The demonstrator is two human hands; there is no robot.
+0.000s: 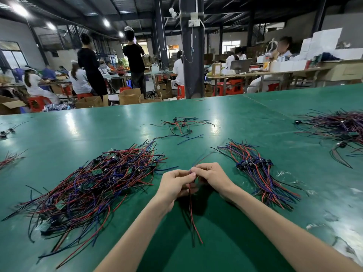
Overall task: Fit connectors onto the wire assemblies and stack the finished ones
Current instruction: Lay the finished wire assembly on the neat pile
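My left hand [173,184] and my right hand [211,175] meet over the green table [225,242] and pinch one wire assembly [193,218] between their fingertips. Its red and black wires hang down toward me; another wire end sticks up past the fingers. The part between my fingertips is hidden. A loose tangled pile of red, blue and black wire assemblies [88,185] with small green boards lies to the left. A tidy stack of assemblies [259,173] with black connectors lined up lies to the right.
A small cluster of assemblies [181,125] lies farther back in the middle, and a large dark pile [337,130] sits at the far right. Stray wires lie at the left edge. Workers sit and stand at benches beyond the table.
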